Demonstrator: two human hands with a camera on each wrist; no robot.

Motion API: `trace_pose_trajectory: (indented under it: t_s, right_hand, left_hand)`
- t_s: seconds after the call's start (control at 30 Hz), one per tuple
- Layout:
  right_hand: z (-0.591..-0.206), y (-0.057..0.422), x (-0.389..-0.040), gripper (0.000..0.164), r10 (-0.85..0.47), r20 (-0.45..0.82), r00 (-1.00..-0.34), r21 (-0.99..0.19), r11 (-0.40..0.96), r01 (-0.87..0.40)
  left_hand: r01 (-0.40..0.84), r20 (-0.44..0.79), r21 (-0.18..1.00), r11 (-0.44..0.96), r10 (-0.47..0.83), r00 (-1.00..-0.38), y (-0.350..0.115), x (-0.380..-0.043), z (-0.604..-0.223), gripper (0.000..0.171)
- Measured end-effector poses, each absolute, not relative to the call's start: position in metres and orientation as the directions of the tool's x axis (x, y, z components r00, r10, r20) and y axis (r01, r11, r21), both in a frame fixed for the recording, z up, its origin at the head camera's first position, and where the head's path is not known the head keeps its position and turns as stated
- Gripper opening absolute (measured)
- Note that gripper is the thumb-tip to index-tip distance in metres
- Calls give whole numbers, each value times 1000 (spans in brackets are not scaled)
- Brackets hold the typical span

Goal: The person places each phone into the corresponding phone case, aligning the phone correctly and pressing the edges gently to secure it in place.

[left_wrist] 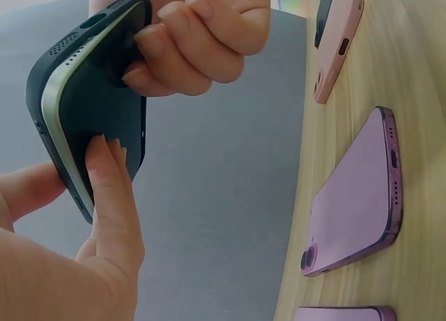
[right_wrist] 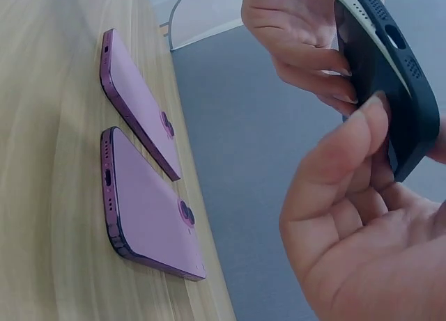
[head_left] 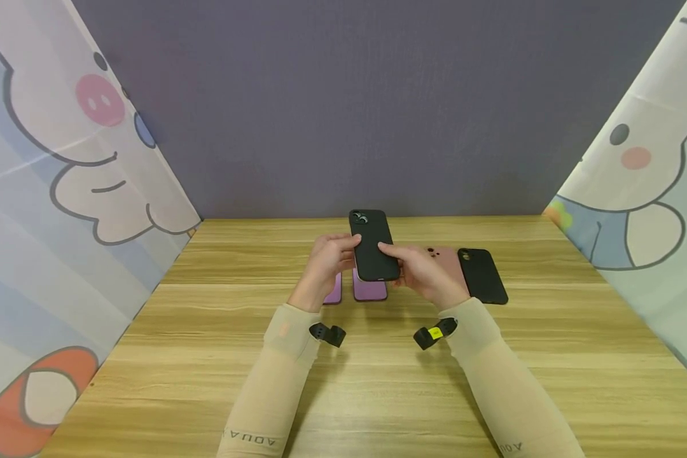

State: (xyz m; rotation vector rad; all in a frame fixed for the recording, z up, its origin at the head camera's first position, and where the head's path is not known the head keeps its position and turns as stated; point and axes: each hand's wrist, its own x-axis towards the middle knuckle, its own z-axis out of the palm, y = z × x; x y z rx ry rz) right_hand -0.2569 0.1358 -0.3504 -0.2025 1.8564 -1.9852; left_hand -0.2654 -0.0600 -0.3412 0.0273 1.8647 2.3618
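Behind the wood table (head_left: pixel 372 394) was a big grey wall (head_left: pixel 343 108), w/ a pig pic on the L cloth (head_left: pixel 28 146) & a bunny-like pic on the R cloth (head_left: pixel 647 146). Going L to R: two purple phones (right_wrist: pixel 146 202) lay backs up on the wood w/ a gap btwn them, prob. so they didn't bump. Next, the L hand (head_left: pixel 326 261) pinched one side of a black case (head_left: pixel 373 248), thumb on its back, fingers on the dark screen of the phone (left_wrist: pixel 52 102) in it. Case & phone were up off the table, maybe so fingers could get at both faces. A pale phone edge poked out, so it prob. wasn't all the way in. The R hand (head_left: pixel 426 273) gripped the other side, thumb on the back too, prob. so it didn't tip. Then came a pink phone or case (head_left: pixel 449 264) (couldn't tell which), & a spare black case (head_left: pixel 485 278) just beside it.
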Motion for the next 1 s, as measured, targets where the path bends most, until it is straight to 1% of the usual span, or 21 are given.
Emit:
trace_pose_trajectory:
  t_s: [0.17,0.3,0.47,0.67,0.87,1.0]
  right_hand:
    - [-349,139,-257,36,-431,-127,-893,-988,-31,155]
    - [-349,141,-258,34,-450,-100,-887,-992,-22,123]
    - [-349,143,-257,34,-456,-103,-884,-993,0,116]
    - [-349,145,-256,33,-480,-90,-873,-993,-24,115]
    - [-348,148,-256,32,-530,-65,-846,-993,-46,104]
    - [-347,149,-256,30,-572,-49,-818,-994,-54,98]
  left_hand:
    - [-82,-46,963,-256,145,-988,-60,-267,-343,25]
    - [-101,-50,955,-279,186,-981,-61,-269,-344,19]
    - [-128,-62,943,-308,215,-975,-64,-270,-344,19]
    - [-149,-78,938,-313,229,-970,-68,-272,-344,20]
    - [-181,-106,925,-333,232,-967,-71,-274,-345,28]
    - [-179,-111,920,-350,205,-972,-73,-275,-344,29]
